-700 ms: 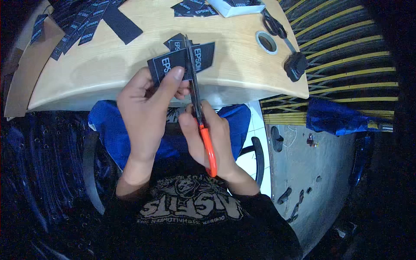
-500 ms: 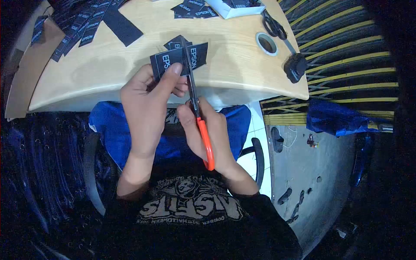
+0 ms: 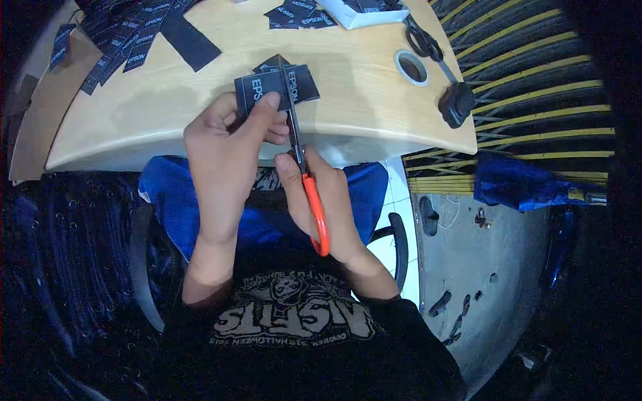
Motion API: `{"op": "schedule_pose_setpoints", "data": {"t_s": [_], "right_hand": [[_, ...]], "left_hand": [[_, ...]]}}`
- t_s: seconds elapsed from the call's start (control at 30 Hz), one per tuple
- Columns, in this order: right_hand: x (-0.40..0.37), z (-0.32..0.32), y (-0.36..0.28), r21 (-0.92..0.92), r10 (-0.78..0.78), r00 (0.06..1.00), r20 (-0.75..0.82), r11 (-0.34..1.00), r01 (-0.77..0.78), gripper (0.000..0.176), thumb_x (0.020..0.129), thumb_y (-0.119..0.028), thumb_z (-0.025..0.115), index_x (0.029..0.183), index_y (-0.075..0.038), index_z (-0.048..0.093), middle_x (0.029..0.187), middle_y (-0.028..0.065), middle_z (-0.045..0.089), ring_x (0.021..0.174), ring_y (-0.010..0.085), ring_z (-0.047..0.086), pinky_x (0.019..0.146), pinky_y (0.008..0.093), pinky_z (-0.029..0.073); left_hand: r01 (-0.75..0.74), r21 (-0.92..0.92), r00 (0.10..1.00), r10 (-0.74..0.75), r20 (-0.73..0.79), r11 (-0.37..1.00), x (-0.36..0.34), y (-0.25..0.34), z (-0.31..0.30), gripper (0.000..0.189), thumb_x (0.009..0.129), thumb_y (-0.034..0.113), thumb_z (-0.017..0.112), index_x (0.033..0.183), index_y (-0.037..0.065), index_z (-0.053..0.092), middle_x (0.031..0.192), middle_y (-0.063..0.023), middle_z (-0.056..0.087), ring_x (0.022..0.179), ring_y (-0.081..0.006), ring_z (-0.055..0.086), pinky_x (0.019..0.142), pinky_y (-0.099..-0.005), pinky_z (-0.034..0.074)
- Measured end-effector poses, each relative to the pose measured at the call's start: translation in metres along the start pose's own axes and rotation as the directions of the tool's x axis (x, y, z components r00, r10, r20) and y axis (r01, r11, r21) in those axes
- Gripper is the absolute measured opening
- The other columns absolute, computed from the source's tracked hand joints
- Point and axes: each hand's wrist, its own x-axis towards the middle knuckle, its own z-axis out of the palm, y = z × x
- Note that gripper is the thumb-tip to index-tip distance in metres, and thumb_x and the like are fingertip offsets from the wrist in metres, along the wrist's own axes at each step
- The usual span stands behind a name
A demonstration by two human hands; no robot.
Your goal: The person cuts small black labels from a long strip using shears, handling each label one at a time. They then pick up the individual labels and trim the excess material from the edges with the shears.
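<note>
Between thumb and fingers, my left hand pinches a black fabric label printed "EPSON" in white. My right hand grips red-handled scissors, their blades pointing away from me and lying across the label near its right side. Another printed label piece shows to the right of the blades. A further dark piece peeks out behind, partly hidden by the held label. Both hands are just off the table's near edge. My left fingertips are partly covered by the label and thumb.
Black label strips pile at the table's far left beside a cardboard piece. Cut labels lie near a white box at the back. A tape roll, black-handled scissors and a black object sit at right.
The held label has turned slightly and sits a little further right. The piece right of the blades has shifted slightly left. Both hands stay nearly in place, with the scissors marginally higher.
</note>
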Motion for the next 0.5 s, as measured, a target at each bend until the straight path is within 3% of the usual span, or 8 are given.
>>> {"op": "schedule_pose_setpoints", "data": {"t_s": [0.17,0.3,0.4,0.47,0.5], "right_hand": [[0.000,-0.002,0.001,-0.076,0.098,0.994,0.053,0.993,-0.093,0.034,0.090,-0.030,0.050,0.085,0.003,0.053,0.053,0.0141,0.049,0.047,0.0207,0.050,0.048,0.0331,0.040],[-0.003,-0.006,-0.005,-0.007,0.107,0.993,0.049,0.994,-0.107,0.036,0.089,-0.033,0.052,0.083,0.003,0.053,0.055,0.0108,0.048,0.051,0.0165,0.049,0.050,0.0308,0.040],[-0.011,-0.012,-0.004,0.110,0.082,0.997,0.009,0.990,-0.083,0.041,0.087,-0.040,0.052,0.087,0.001,0.051,0.061,0.0051,0.048,0.053,0.0116,0.044,0.048,0.0258,0.036],[-0.014,-0.023,-0.006,0.526,0.120,0.987,0.111,0.835,-0.161,0.045,0.086,-0.046,0.051,0.093,-0.002,0.048,0.069,0.0010,0.046,0.055,0.0082,0.039,0.048,0.0215,0.031],[-0.013,-0.028,-0.008,0.540,0.144,0.986,0.082,0.825,-0.165,0.021,0.084,-0.019,0.058,0.093,-0.002,0.049,0.068,0.0006,0.050,0.061,0.0065,0.046,0.055,0.0222,0.040]], "left_hand": [[0.008,-0.017,1.000,-0.008,0.014,1.000,0.001,-0.001,-0.001,0.015,0.082,0.009,0.062,0.080,-0.006,0.060,0.070,-0.0105,0.062,0.059,-0.0112,0.059,0.056,-0.0232,0.050],[-0.008,-0.045,1.000,0.008,0.016,0.999,-0.002,-0.002,-0.002,0.014,0.082,0.009,0.062,0.082,-0.005,0.061,0.070,-0.0095,0.063,0.060,-0.0108,0.059,0.056,-0.0232,0.049],[-0.014,0.036,0.997,0.012,0.071,0.999,-0.013,0.000,-0.014,0.012,0.083,0.008,0.061,0.084,-0.004,0.061,0.070,-0.0078,0.063,0.060,-0.0094,0.058,0.055,-0.0220,0.047],[0.017,0.061,0.991,-0.025,0.134,0.998,-0.021,0.003,-0.030,0.011,0.082,0.008,0.061,0.084,-0.003,0.061,0.069,-0.0062,0.063,0.059,-0.0075,0.056,0.053,-0.0202,0.044],[0.069,0.133,0.966,-0.099,0.238,0.989,-0.025,0.003,-0.038,0.010,0.081,0.008,0.061,0.083,-0.003,0.061,0.068,-0.0057,0.062,0.059,-0.0070,0.056,0.053,-0.0199,0.044]]}}
